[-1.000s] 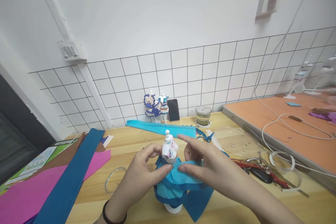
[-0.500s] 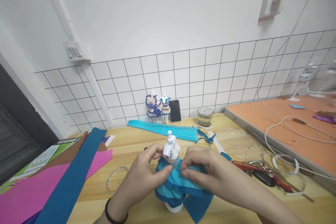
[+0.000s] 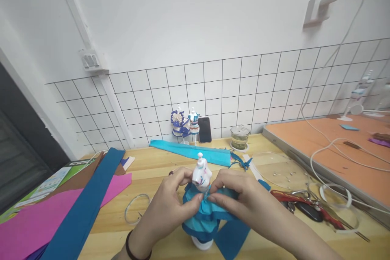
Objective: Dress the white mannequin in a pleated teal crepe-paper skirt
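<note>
Both hands are on the little mannequin [image 3: 202, 174] right now. My left hand [image 3: 170, 207] and right hand [image 3: 240, 200] are each pinched shut on the blue paper skirt [image 3: 202, 220], with the fingertips meeting at its waist. The mannequin stands upright on its white base, about mid-desk [image 3: 158, 162] and close to the front edge. A tape ring [image 3: 137, 209] sits just left of my left hand, and pink paper [image 3: 39, 223] and a dark blue strip [image 3: 83, 207] lie further left. Keys [image 3: 304, 205] are off to the right. A light blue strip [image 3: 191, 151], a phone [image 3: 207, 129] and a glass jar [image 3: 239, 137] are back by the tiled wall.
</note>
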A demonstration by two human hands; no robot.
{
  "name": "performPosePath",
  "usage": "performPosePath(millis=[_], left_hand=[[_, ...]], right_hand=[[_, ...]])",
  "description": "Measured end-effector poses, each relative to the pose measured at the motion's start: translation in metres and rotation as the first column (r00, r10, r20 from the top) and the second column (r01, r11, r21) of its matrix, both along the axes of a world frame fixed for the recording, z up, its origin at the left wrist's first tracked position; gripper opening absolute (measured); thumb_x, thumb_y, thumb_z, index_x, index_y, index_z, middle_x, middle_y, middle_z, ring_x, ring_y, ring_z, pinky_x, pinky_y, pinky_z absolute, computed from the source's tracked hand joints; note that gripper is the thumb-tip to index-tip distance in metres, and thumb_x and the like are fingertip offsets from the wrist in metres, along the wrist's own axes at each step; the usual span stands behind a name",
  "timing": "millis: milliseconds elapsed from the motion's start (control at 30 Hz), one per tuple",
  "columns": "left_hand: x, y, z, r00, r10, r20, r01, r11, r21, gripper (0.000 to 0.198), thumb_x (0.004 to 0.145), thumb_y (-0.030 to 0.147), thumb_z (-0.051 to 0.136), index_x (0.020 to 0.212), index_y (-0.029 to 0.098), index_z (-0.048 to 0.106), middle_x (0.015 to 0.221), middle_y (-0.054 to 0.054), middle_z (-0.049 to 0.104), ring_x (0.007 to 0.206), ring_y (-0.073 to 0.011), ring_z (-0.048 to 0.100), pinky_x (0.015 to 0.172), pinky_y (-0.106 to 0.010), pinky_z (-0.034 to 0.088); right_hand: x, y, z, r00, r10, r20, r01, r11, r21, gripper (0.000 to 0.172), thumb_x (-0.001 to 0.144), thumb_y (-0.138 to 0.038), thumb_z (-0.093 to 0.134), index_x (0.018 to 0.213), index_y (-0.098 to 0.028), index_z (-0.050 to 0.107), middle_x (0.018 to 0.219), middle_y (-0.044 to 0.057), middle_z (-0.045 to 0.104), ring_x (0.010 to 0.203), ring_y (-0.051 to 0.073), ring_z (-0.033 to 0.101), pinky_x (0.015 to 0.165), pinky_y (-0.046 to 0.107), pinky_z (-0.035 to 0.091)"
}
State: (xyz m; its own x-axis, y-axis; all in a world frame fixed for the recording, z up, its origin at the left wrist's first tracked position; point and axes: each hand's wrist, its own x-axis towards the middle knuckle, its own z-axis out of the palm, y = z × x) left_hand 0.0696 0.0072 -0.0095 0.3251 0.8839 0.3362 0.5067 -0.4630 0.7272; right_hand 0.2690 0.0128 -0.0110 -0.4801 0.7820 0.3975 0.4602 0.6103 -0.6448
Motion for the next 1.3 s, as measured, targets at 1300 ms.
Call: performPosePath(millis=[1300], left_hand=[[-0.0010, -0.0006, 0.0029, 1.000, -0.005, -0.004, 0.005, 0.995, -0.100, 0.016, 0.080, 0.020, 0.059, 0.095, 0.026, 0.060, 0.094, 0.003, 0.064, 0.091, -0.0167, 0.057, 0.080, -0.025, 0.043]], right_hand=[[-0.0029, 0.0042, -0.0058, 1.000, -0.018, -0.010, 0.019, 0.999, 0.032, 0.007, 0.087, -0.023, 0.061, 0.080, -0.023, 0.063, 0.079, -0.002, 0.064, 0.077, 0.015, 0.060, 0.067, 0.024, 0.043]])
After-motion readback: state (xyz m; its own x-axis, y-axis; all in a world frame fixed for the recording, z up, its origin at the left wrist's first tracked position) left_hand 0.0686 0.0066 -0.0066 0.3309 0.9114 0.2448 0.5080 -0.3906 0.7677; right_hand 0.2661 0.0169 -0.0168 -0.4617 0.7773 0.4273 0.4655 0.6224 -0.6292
